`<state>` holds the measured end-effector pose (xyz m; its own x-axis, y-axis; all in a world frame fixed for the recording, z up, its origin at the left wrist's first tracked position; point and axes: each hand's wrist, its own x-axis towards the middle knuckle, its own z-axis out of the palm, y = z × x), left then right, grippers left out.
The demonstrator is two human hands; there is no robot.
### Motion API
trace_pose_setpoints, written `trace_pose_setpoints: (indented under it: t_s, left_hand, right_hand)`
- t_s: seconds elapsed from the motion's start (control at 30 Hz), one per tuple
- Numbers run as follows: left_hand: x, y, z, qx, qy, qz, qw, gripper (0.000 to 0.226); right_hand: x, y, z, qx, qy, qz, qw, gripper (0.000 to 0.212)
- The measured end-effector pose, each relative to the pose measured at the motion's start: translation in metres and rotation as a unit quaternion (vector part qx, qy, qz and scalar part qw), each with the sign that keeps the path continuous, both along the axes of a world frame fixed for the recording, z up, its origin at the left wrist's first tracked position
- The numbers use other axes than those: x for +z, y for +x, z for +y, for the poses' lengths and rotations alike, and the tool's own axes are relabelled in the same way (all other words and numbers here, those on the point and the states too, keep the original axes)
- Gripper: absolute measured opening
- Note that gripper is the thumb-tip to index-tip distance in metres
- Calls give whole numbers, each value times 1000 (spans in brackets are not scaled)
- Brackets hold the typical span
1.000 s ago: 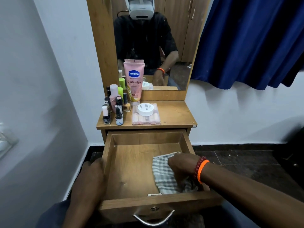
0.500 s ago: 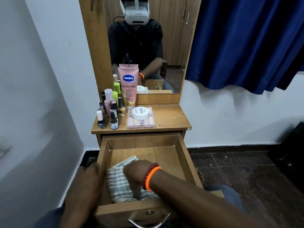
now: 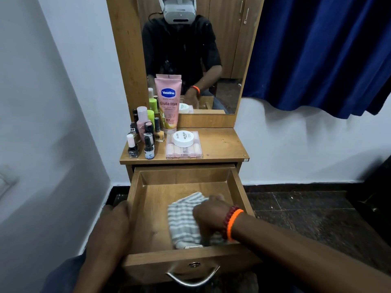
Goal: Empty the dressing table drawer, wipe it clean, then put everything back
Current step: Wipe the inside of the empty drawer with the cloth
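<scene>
Since 0.5 s ago, the striped cloth [image 3: 183, 220] has slid rightward in the open drawer [image 3: 152, 208], now at 5 o'clock, gripped by the right hand [image 3: 208, 216]. Left hand [image 3: 115, 220] rests flat against the drawer's 9 o'clock wall; above stand a "Vaseline Gluta-Hya" tube [image 3: 168, 104] and a white "NAIL POLISH" jar [image 3: 183, 138].

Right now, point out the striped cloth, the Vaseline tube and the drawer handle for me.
striped cloth [image 3: 183, 220], head view, on the bare striped part left of the right hand.
Vaseline tube [image 3: 168, 102], head view, on the front label.
drawer handle [image 3: 192, 279], head view, on the curved metal bar.
</scene>
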<state>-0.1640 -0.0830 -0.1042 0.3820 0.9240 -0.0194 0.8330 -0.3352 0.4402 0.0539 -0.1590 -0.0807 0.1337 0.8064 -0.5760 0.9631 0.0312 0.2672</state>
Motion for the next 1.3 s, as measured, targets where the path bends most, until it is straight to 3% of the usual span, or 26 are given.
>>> trace_pose_setpoints:
  t_s: [0.2,0.4,0.53,0.7,1.0,1.3]
  left_hand:
    - [5,0,-4,0,3,-7,1000,8]
    - [-1,0,-2,28,20,-9,999,18]
    - [-3,2,-2,35,22,-8,999,20]
    - [-4,4,-1,40,28,-8,999,21]
    - [-6,3,-1,34,48,-19,998,16]
    - [-4,1,-1,28,32,-17,999,13]
  right_hand:
    - [6,44,-36,-18,6,-77,997,61]
    - [-3,44,-34,38,78,-88,992,38]
    - [-6,37,-22,68,106,-85,988,37]
    - [-8,18,0,64,30,-9,997,44]
    - [3,-65,67,79,23,85,993,80]
    - [11,-28,95,-102,38,151,982,95]
